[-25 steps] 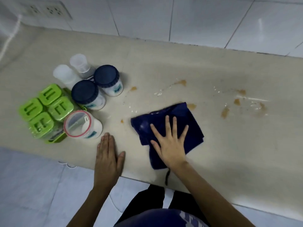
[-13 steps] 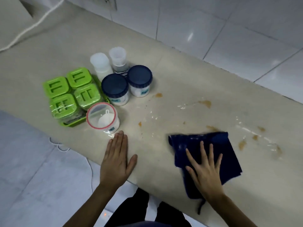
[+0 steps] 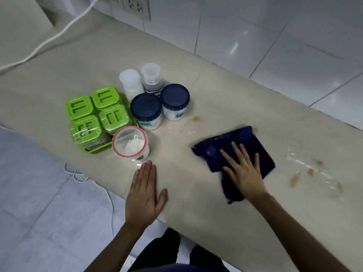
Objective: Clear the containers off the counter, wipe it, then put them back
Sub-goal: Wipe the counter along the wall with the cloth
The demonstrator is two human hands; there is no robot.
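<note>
My right hand (image 3: 244, 170) presses flat, fingers spread, on a dark blue cloth (image 3: 243, 141) on the beige counter (image 3: 225, 99). My left hand (image 3: 144, 193) lies flat on the counter near its front edge, holding nothing. Just beyond its fingertips stands a clear jar with a red rim (image 3: 130, 143). Behind it are two jars with dark blue lids (image 3: 146, 108) (image 3: 175, 96), two small white bottles (image 3: 130, 80) (image 3: 151, 74) and a green tray of several green-lidded containers (image 3: 96, 112). Brown stains (image 3: 196, 119) (image 3: 310, 171) and wet streaks mark the counter beside the cloth.
A white cable (image 3: 49, 39) runs across the counter's far left to wall sockets (image 3: 135, 5). White wall tiles (image 3: 275, 36) back the counter. The counter's front edge runs under my left palm, with a grey tiled floor (image 3: 39, 213) and a thin wire (image 3: 110, 199) below.
My right hand has slid the cloth over the counter, now up near a brown stain. The view has swung left and tilted. My left hand stays flat at the edge.
</note>
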